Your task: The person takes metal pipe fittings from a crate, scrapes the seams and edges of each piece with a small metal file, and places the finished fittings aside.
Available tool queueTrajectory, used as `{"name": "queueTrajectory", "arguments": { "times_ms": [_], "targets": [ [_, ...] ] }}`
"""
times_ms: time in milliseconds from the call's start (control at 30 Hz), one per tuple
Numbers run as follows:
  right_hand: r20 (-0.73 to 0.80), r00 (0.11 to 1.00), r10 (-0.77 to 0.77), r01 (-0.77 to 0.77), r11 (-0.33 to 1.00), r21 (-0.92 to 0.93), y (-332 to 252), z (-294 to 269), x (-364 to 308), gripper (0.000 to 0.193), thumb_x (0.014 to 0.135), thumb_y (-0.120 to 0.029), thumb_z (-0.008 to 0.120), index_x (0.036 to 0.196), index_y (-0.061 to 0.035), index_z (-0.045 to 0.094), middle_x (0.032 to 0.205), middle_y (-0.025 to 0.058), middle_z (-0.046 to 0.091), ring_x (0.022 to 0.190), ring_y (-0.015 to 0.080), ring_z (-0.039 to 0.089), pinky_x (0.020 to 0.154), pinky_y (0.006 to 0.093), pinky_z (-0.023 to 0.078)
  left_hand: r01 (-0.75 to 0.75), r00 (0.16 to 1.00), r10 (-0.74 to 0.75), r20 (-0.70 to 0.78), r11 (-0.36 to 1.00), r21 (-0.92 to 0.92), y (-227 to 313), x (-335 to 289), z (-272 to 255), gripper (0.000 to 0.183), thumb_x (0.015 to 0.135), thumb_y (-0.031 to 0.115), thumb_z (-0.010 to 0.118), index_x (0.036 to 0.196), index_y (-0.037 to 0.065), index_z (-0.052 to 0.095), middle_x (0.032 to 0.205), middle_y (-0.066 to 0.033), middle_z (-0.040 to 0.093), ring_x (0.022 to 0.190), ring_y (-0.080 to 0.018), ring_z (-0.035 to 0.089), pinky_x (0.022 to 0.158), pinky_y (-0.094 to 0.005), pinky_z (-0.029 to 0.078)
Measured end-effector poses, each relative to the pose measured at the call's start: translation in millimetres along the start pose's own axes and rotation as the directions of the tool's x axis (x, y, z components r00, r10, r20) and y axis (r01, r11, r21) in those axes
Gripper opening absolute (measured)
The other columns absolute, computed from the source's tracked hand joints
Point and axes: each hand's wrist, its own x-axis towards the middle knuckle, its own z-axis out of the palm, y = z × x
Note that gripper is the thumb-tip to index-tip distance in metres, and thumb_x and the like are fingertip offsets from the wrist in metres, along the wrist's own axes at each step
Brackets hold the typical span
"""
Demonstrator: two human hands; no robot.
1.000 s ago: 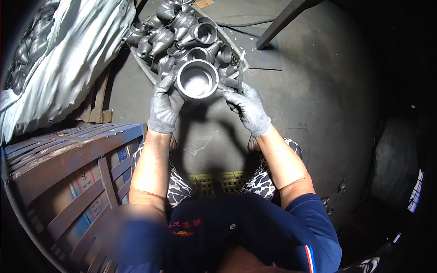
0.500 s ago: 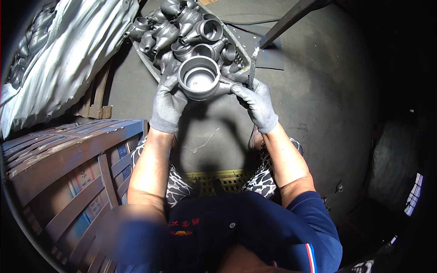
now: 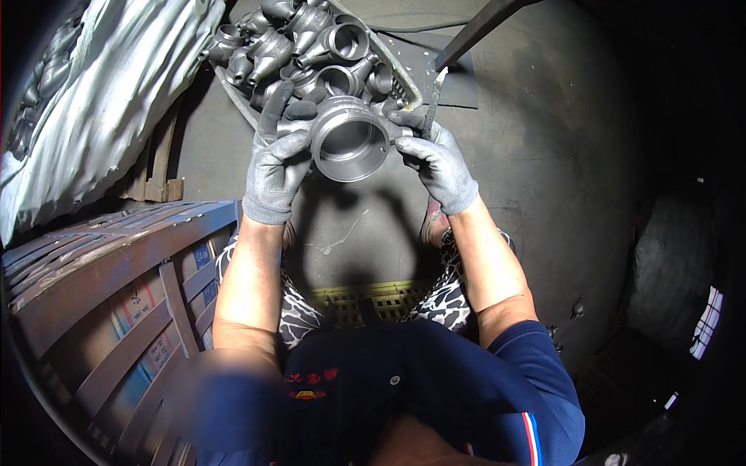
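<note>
Both my gloved hands hold up a grey metal casting (image 3: 350,151), a hollow cup-like body with a wide round mouth turned up towards me and narrow necks at its sides. My left hand (image 3: 278,167) grips its left side, thumb near the rim and index finger stretched upward. At the right-hand neck, my right hand (image 3: 441,167) pinches with thumb and fingers. A slim flat tool (image 3: 436,97), perhaps a file or scraper, also stands upright in that hand, its tip pale and its lower end hidden in the fingers.
Just beyond my hands, a crate (image 3: 404,81) is heaped with similar castings (image 3: 272,54). A white woven sack (image 3: 116,101) leans at the left, above a slatted wooden crate (image 3: 116,287). A dark metal leg (image 3: 482,35) slants at the back. A yellow plastic grid (image 3: 365,299) lies below me.
The casting has turned in my hands, its mouth tipping more towards me and its inner floor falling into shadow. My left hand has shifted slightly left, its index finger now raised.
</note>
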Motion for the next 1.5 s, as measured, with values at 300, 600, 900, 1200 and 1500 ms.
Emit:
{"name": "queueTrajectory", "arguments": {
  "times_ms": [300,600,900,1200,1500],
  "targets": [
    [0.039,0.999,0.027,-0.029,0.998,0.057,1,0,1,0.037,0.083,-0.007,0.061,0.119,-0.0006,0.057,0.083,-0.0011,0.057,0.061,0.0034,0.041,0.052,0.0175,0.032,-0.021,0.999,0.021,0.033,1.000,0.001,1,-2,5,0.069,0.076,-0.001,0.063,0.139,0.016,0.041,0.131,-0.0188,0.050,0.116,-0.0321,0.054,0.096,-0.0416,0.049],
    [0.018,0.999,0.050,-0.052,0.995,0.088,5,1,2,0.025,0.093,-0.016,0.052,0.111,0.0011,0.058,0.077,0.0031,0.059,0.053,0.0031,0.036,0.045,0.0178,0.028,-0.046,0.998,0.044,0.045,0.998,0.039,1,-2,4,0.065,0.076,-0.003,0.061,0.137,0.007,0.041,0.137,-0.0195,0.045,0.122,-0.0315,0.050,0.102,-0.0394,0.043],
    [-0.039,0.994,0.097,-0.096,0.995,0.032,0,3,0,0.024,0.094,-0.026,0.053,0.095,-0.0022,0.059,0.066,0.0022,0.053,0.048,0.0039,0.035,0.044,0.0194,0.026,-0.030,1.000,0.030,0.000,0.992,0.120,3,-5,11,0.070,0.073,-0.006,0.053,0.140,0.006,0.037,0.142,-0.0176,0.040,0.118,-0.0259,0.053,0.102,-0.0353,0.040],
    [-0.117,0.987,0.112,-0.109,0.994,0.032,6,4,1,0.028,0.091,-0.035,0.059,0.094,-0.0078,0.059,0.067,0.0000,0.053,0.047,0.0029,0.037,0.042,0.0175,0.028,-0.013,0.998,0.030,-0.050,0.953,0.302,2,-7,15,0.069,0.074,-0.002,0.051,0.140,0.002,0.034,0.142,-0.0148,0.041,0.114,-0.0188,0.052,0.099,-0.0317,0.044],
    [-0.129,0.978,0.165,-0.168,0.986,-0.010,-3,10,-4,0.031,0.096,-0.037,0.047,0.096,-0.0079,0.057,0.055,-0.0060,0.032,0.043,0.0044,0.028,0.041,0.0202,0.022,-0.030,0.998,0.047,-0.038,0.935,0.355,1,-5,17,0.067,0.077,0.001,0.051,0.141,0.000,0.032,0.142,-0.0154,0.040,0.119,-0.0235,0.051,0.100,-0.0334,0.043]
  ]
}}
